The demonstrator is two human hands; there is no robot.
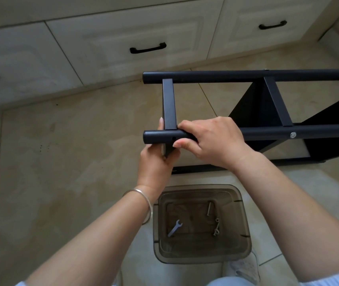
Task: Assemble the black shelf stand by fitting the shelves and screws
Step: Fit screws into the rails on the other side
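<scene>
The black shelf stand (267,104) lies on its side on the tiled floor, with two round tubes running left to right and flat cross bars between them. On the near tube (156,137) an open screw hole shows near its left end, and further right sits a silver screw (292,135). My left hand (156,159) grips the edge of a black shelf panel (168,148) from below, under that tube. My right hand (207,139) is curled round the near tube just right of the hole.
A clear brown plastic bin (201,256) stands on the floor near me, holding a small wrench (175,227), a long bolt (209,209) and some screws (216,227). Cream cabinet drawers with black handles (148,48) line the far side. My shoe (245,267) is beside the bin.
</scene>
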